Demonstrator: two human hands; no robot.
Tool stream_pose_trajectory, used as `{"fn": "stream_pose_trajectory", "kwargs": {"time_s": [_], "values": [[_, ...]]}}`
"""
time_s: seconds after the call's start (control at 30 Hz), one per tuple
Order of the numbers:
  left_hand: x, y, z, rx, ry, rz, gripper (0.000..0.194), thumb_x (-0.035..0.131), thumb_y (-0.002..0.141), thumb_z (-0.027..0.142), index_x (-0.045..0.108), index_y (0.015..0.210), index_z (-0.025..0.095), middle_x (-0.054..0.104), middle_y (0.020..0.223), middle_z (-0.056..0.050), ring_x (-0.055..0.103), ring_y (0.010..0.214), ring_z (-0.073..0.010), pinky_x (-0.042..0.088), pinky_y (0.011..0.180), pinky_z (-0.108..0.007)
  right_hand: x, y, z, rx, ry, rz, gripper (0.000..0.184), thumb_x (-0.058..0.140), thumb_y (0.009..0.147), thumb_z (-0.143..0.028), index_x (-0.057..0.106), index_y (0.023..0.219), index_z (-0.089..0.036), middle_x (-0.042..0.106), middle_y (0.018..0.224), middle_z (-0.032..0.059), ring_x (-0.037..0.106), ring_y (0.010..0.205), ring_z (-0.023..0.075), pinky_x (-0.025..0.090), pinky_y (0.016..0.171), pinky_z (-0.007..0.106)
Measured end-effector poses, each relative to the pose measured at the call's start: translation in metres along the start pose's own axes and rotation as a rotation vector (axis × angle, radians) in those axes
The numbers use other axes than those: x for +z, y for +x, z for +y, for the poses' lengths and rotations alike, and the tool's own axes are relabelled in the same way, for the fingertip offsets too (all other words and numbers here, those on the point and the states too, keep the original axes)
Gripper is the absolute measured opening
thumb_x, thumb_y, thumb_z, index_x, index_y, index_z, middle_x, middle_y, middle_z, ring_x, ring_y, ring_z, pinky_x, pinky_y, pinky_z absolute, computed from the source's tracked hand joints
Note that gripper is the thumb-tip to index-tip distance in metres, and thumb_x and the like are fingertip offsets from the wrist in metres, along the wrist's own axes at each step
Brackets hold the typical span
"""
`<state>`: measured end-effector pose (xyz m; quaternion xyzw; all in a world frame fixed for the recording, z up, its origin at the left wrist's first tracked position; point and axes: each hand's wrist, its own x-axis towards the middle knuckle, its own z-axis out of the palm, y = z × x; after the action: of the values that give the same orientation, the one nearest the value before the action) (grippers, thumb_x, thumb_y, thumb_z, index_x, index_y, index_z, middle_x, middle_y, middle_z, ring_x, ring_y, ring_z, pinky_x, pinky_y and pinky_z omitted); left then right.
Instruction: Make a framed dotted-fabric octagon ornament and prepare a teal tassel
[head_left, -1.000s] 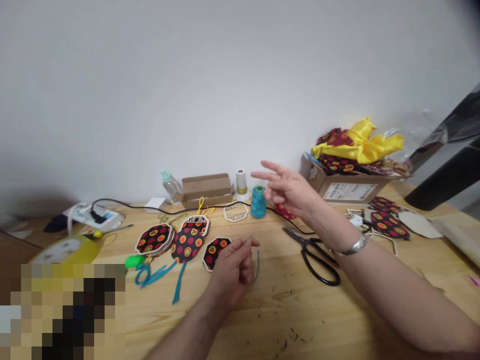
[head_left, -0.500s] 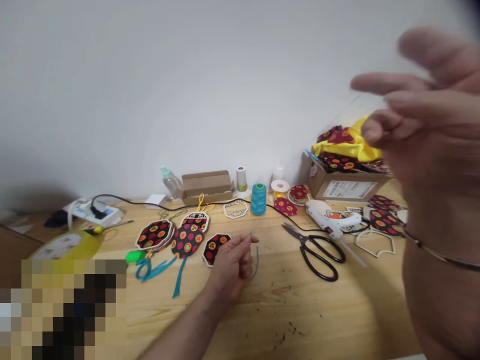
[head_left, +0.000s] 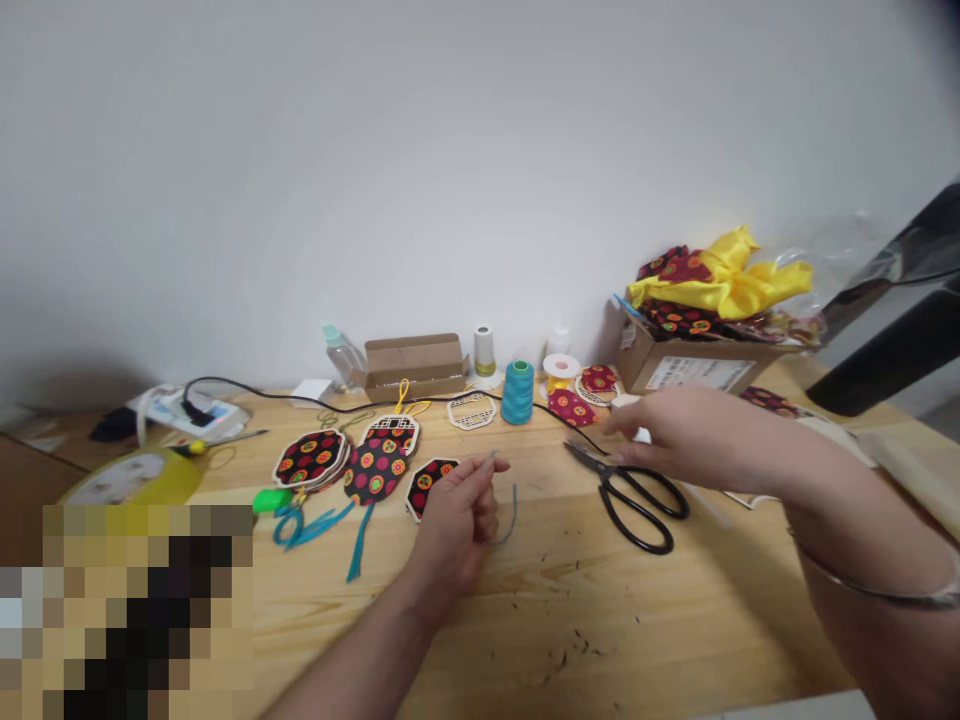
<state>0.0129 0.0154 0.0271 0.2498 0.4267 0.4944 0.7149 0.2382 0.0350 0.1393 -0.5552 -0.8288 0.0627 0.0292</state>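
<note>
My left hand [head_left: 465,505] is closed in a pinch in the middle of the table. A thin blue thread [head_left: 514,512] hangs in a curve beside its fingers. Behind that hand lies an octagonal patterned piece [head_left: 427,482], partly covered by the knuckles. My right hand [head_left: 667,430] reaches in from the right, above the black-handled scissors [head_left: 637,500]. Its thumb and forefinger look apart, though slightly blurred, and I make out nothing between them. The white glue gun behind this hand is mostly hidden.
A teal thread spool [head_left: 517,394] stands near the wall. Patterned ornaments [head_left: 311,460] with teal tassels [head_left: 322,535] lie at left. At back right, a cardboard box [head_left: 675,370] holds yellow cloth [head_left: 735,280]. A black cable [head_left: 330,410] crosses the back of the table.
My right hand has come down from high at the upper right to just above the scissors. My left hand keeps its pinch in nearly the same place.
</note>
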Motion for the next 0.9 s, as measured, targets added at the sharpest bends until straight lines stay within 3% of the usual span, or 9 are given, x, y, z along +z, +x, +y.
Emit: {"fn": "stream_pose_trajectory", "kwargs": {"time_s": [0.1,0.17,0.3,0.4,0.63,0.8,0.9], "values": [[0.0,0.0,0.0,0.008,0.003,-0.011,0.025,0.068,0.068,0.033,0.058,0.08,0.012,0.024,0.04,0.013,0.015,0.034,-0.0011,0.011,0.035,-0.016,0.018,0.008,0.008,0.163,-0.21,0.009,0.022,0.048,0.082,-0.03,0.066,0.076,-0.018,0.067,0.074,0.0097,0.061,0.07,0.0217,0.034,0.056,0.028],[0.0,0.0,-0.001,0.008,0.012,-0.017,0.025,0.068,0.069,0.033,0.059,0.08,0.012,0.024,0.04,0.013,0.016,0.034,-0.0011,0.011,0.035,-0.015,0.027,0.01,0.011,0.226,-0.239,0.049,0.027,0.042,0.085,-0.03,0.065,0.076,-0.018,0.068,0.079,0.0102,0.062,0.073,0.0228,0.034,0.056,0.028],[-0.001,0.001,-0.003,0.0,0.018,-0.026,0.025,0.068,0.069,0.033,0.059,0.081,0.012,0.024,0.04,0.013,0.014,0.034,-0.0011,0.011,0.035,-0.015,0.046,0.003,0.012,0.19,-0.156,-0.066,0.026,0.042,0.084,-0.027,0.063,0.073,-0.018,0.068,0.077,0.0093,0.062,0.071,0.0226,0.036,0.057,0.028],[-0.002,0.001,-0.003,0.004,0.016,-0.026,0.026,0.068,0.069,0.034,0.06,0.081,0.012,0.024,0.041,0.013,0.014,0.035,-0.0011,0.011,0.035,-0.015,0.063,-0.013,0.018,0.203,-0.173,-0.162,0.017,0.047,0.08,-0.021,0.063,0.082,-0.014,0.067,0.083,0.0136,0.062,0.078,0.0261,0.04,0.062,0.031],[-0.001,0.001,-0.004,-0.008,0.014,-0.019,0.025,0.068,0.07,0.033,0.061,0.081,0.012,0.023,0.041,0.013,0.013,0.036,-0.0011,0.012,0.034,-0.015,0.092,-0.045,0.037,0.14,0.055,-0.125,0.027,0.049,0.078,-0.019,0.057,0.103,-0.015,0.062,0.1,0.0123,0.058,0.092,0.0235,0.044,0.079,0.033],[0.0,0.001,-0.001,0.006,0.011,-0.004,0.025,0.068,0.07,0.033,0.061,0.081,0.012,0.024,0.041,0.012,0.015,0.036,-0.0012,0.013,0.034,-0.014,0.112,-0.046,0.03,0.117,0.07,-0.06,0.029,0.045,0.077,-0.016,0.055,0.104,-0.013,0.058,0.101,0.0141,0.055,0.093,0.0238,0.044,0.082,0.035],[0.0,0.001,0.0,0.023,0.011,0.012,0.025,0.069,0.07,0.033,0.061,0.081,0.012,0.023,0.041,0.013,0.015,0.036,-0.0012,0.013,0.034,-0.014,0.112,-0.05,0.028,0.13,0.054,-0.053,0.031,0.045,0.072,-0.01,0.056,0.102,-0.011,0.058,0.099,0.0148,0.055,0.092,0.0241,0.044,0.082,0.035]]}}
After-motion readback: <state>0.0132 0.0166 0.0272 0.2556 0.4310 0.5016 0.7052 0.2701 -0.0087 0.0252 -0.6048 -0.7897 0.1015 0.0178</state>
